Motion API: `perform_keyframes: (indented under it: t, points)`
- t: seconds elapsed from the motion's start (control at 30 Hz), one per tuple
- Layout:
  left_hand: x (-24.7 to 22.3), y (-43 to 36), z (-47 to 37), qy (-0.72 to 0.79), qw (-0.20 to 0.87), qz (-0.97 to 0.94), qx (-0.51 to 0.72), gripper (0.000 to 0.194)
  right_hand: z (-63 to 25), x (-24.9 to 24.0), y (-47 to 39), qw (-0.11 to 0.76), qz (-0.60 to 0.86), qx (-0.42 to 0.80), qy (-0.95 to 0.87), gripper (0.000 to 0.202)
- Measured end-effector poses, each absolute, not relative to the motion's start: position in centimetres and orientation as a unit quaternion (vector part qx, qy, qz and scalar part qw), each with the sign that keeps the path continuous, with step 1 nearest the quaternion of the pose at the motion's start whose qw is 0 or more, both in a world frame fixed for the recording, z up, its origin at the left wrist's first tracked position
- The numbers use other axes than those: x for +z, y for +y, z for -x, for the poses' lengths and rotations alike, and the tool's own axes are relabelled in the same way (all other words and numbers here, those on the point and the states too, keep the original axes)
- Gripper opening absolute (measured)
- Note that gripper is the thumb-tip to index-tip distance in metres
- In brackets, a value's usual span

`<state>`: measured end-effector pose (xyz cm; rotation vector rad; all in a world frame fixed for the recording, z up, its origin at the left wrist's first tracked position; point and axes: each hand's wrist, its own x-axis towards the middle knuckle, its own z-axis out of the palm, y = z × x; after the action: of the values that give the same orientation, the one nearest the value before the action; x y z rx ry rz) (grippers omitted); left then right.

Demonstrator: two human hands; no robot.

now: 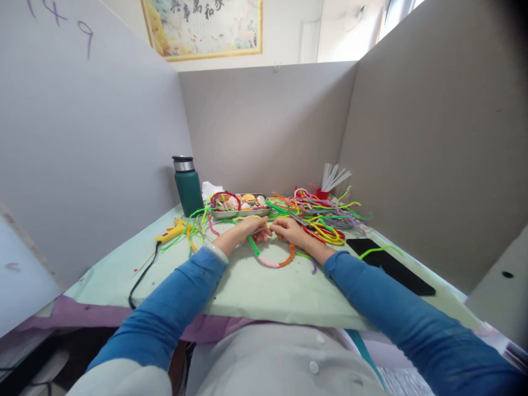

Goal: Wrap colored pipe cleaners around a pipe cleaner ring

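Observation:
Both my hands meet over the middle of the table. Between and below them hangs a ring of pipe cleaner (269, 264), wrapped in green, pink and orange sections. My left hand (254, 227) is closed on the ring's upper left side, a thin pale strand by its fingers. Thumb and fingers of my right hand (287, 229) pinch together at the ring's top, on a thin pipe cleaner end that is mostly hidden. Just behind my right hand lie scissors (300, 221), partly covered. A short green and purple pipe cleaner (314, 266) rests by my right wrist.
Behind my hands stands a metal tray (243, 213) of shells. A pile of pipe cleaners (325, 212) spreads right, before a red cup (323, 193) of white sticks. Left are a green bottle (188, 190) and yellow glue gun (169, 234). A black phone (390, 267) lies right. Grey partitions enclose the table.

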<state>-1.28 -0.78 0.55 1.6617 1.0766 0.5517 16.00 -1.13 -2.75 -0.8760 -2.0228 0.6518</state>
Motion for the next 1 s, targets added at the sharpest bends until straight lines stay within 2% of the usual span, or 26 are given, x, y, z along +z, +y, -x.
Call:
perform_keyframes:
  t: [0.43,0.6,0.77,1.0]
  points:
    - [0.7,-1.3,1.1,0.454,0.310,-0.793,0.261,0.042,-15.9,-3.5,0.0,0.420,0.372,0.255,-0.788,0.028]
    - [0.9,-1.2,1.4,0.436,0.252,-0.826,0.254,0.040,-15.9,-3.1,-0.3,0.405,0.373,0.294,-0.781,0.032]
    - [0.9,-1.2,1.4,0.444,0.257,-0.820,0.255,0.034,-15.9,-2.7,-0.8,0.388,0.371,0.338,-0.773,0.036]
    - [0.6,-1.1,1.2,0.458,0.338,-0.767,0.295,0.026,-15.8,-2.6,-1.0,0.385,0.374,0.303,-0.788,0.036]
